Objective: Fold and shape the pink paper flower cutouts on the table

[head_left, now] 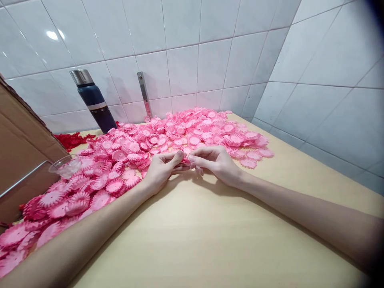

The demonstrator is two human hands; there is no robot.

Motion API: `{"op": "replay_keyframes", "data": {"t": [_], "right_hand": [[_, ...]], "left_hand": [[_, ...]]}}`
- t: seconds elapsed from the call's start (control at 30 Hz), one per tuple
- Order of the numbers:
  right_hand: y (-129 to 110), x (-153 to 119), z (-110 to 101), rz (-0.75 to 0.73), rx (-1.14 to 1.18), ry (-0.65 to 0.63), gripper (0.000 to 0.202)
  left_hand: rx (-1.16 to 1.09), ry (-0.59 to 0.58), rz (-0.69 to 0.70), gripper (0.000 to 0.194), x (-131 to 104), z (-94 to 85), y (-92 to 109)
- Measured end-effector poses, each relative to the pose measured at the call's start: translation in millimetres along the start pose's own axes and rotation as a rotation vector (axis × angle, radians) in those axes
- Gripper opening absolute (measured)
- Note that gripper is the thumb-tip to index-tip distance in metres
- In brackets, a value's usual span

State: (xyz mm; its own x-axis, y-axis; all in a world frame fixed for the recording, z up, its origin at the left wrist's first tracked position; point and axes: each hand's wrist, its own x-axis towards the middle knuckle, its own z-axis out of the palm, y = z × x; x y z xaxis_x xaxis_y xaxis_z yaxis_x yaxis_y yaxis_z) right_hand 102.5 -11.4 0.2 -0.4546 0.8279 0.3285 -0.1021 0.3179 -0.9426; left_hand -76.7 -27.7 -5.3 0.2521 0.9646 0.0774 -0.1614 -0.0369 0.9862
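Both hands meet near the middle of the view, at the front edge of a heap of pink fabric flower pieces [195,132] with notched rims. My left hand [163,168] is closed, its thumb pressing a small pink flower piece [185,160] against the fingers. From the other side, my right hand [217,162] pinches the same piece between thumb and forefinger. Most of that piece is hidden by the fingers. Many of the loose pieces in the heap have a small dark hole at the centre.
The heap spreads over the pale wooden table [192,240] and down its left side. A dark blue bottle [97,102] with a metal cap stands behind it. At left are a cardboard box [27,148], a clear plastic dish [64,166] and red pieces [72,140]. Tiled walls close the back and right.
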Motion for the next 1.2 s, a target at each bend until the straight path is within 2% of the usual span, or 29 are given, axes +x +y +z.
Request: {"op": "replay_keyframes", "data": {"t": [0.2,0.4,0.5,0.6,0.67,0.87,1.0,1.2], "right_hand": [[1.0,-0.2,3.0,-0.001,0.006,-0.007,0.026],[1.9,-0.1,4.6,0.012,-0.052,-0.007,0.025],[2.0,1.0,3.7,-0.002,-0.084,0.074,0.025],[1.0,1.2,2.5,-0.011,-0.083,0.118,0.025],[0.2,0.5,1.7,-0.006,-0.083,0.108,0.024],[4.1,0.2,-1.7,0.027,0.025,0.036,0.031],[8.1,1.3,-3.3,0.055,0.115,0.039,0.029],[8.1,2.1,-3.7,0.063,0.123,0.036,0.025]], "left_hand": [[-0.028,0.002,-0.043,0.052,1.3,-1.3,-0.9],[-0.001,0.044,-0.023,0.055,0.3,5.0,2.1],[0.083,0.080,0.035,0.062,-1.0,5.9,4.0],[0.214,0.081,0.166,0.066,-3.5,3.2,3.4],[0.275,0.072,0.211,0.063,-5.8,1.4,2.4],[0.425,0.021,0.232,0.033,-11.8,6.5,7.6],[0.393,-0.003,0.217,0.029,-11.7,9.4,12.1],[0.384,0.068,0.211,0.026,-8.4,4.6,7.1]]}}
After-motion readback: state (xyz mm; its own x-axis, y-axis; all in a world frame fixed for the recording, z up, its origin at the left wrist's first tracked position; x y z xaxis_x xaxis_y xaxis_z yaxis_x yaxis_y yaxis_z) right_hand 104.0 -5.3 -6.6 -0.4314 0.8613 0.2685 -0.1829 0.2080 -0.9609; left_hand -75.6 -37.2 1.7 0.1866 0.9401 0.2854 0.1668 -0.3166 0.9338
